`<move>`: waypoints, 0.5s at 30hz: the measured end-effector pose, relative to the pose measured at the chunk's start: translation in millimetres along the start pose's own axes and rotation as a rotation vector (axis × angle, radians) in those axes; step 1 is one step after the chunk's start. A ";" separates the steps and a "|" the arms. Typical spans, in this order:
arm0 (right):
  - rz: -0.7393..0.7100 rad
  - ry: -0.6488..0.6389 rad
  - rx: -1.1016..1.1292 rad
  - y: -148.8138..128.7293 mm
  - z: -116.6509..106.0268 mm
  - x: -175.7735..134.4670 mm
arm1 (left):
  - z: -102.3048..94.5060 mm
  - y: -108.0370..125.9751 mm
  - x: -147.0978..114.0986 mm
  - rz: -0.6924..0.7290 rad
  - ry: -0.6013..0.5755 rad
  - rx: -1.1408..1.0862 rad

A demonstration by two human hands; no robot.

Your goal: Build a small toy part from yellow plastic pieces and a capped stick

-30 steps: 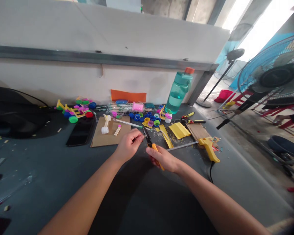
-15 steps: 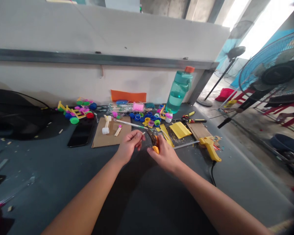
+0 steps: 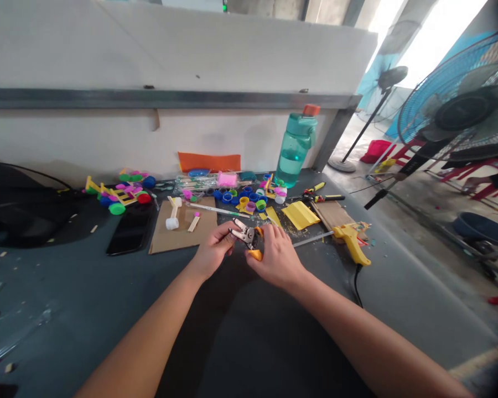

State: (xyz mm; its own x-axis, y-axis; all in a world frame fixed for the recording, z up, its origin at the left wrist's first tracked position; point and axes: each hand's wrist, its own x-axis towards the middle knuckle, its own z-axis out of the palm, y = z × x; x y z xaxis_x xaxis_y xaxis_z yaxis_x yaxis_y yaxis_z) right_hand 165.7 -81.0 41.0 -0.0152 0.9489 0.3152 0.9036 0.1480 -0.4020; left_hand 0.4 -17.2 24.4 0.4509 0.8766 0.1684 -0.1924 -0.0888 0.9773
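My right hand (image 3: 279, 255) is wrapped round the orange-yellow handles of wire strippers (image 3: 245, 235), whose silvery jaws point left and stand apart. My left hand (image 3: 213, 250) is pinched closed at those jaws, on a small pale stick that the fingers and tool now mostly hide. Behind my left hand lies a cardboard sheet (image 3: 160, 235), bearing a white part on sticks (image 3: 173, 218) and two short sticks with a pink dab (image 3: 194, 222). Coloured rings (image 3: 249, 202) cluster beyond the strippers. A metal ruler-like strip (image 3: 313, 239) is right of my right hand.
A yellow glue gun (image 3: 351, 240) with a black cord lies at right, near yellow sheets (image 3: 301, 215) and pliers (image 3: 317, 194). Further back stand a teal bottle (image 3: 292, 155) and colourful small models (image 3: 124, 190). A phone (image 3: 130, 232) and black bag (image 3: 20, 204) lie at left.
The wire strippers have turned so their jaws point left and reach my left fingertips. The stick's tip, seen earlier, is now hidden. The view has shifted slightly.
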 end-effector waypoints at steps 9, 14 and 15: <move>0.027 -0.039 -0.039 -3.1 -1.0 0.6 | -0.3 1.5 1.0 0.072 -0.018 0.065; 0.049 -0.073 -0.069 -5.5 -1.8 0.0 | -4.2 -2.1 1.9 0.112 -0.023 0.114; 0.054 -0.077 -0.073 -5.8 -1.8 -0.3 | -5.0 -2.9 2.1 0.120 -0.025 0.127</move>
State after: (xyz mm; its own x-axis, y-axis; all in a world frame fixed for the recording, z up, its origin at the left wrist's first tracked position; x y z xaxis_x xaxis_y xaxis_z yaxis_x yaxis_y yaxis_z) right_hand 161.2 -82.6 44.8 0.0040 0.9739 0.2269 0.9327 0.0782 -0.3521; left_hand -2.4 -12.8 21.3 0.4533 0.8440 0.2867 -0.1354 -0.2527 0.9580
